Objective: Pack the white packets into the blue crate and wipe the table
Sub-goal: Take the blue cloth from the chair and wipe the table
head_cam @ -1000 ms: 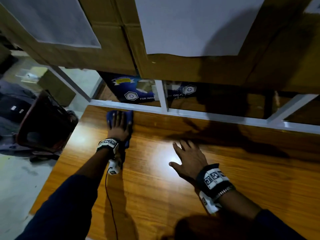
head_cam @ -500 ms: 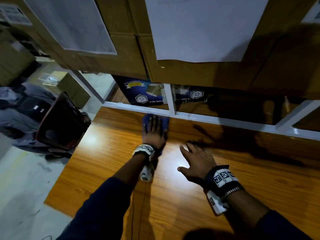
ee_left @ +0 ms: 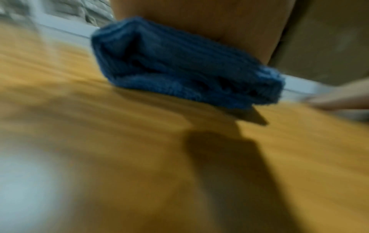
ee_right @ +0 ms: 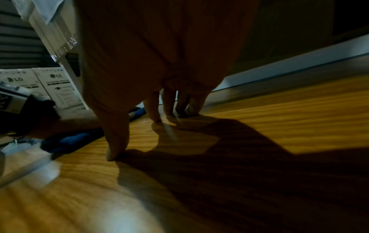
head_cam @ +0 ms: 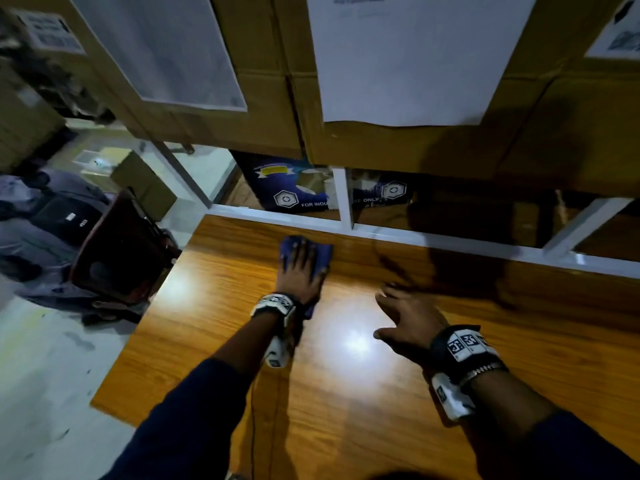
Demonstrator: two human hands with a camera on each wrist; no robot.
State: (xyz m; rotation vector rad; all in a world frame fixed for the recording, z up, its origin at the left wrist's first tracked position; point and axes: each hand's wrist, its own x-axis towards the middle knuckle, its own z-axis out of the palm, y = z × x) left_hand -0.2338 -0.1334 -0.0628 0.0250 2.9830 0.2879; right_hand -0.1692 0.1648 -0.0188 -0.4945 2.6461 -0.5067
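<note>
Blue cloth (head_cam: 320,252) under flat left fingers (head_cam: 300,252)

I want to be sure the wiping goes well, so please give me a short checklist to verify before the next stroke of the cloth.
1. Left hand flat on the blue cloth, pressing it on the table: ok.
2. Cloth lying on the wood, not hanging off the far edge: ok; it sits close to the white frame.
3. Right hand clear of the cloth's path: ok for now; its spread fingers touch the wood to the right of it.
4. Tabletop free of packets where the pictures show it: ok.
5. White packets already in the blue crate: cannot tell; neither is in view.
</note>
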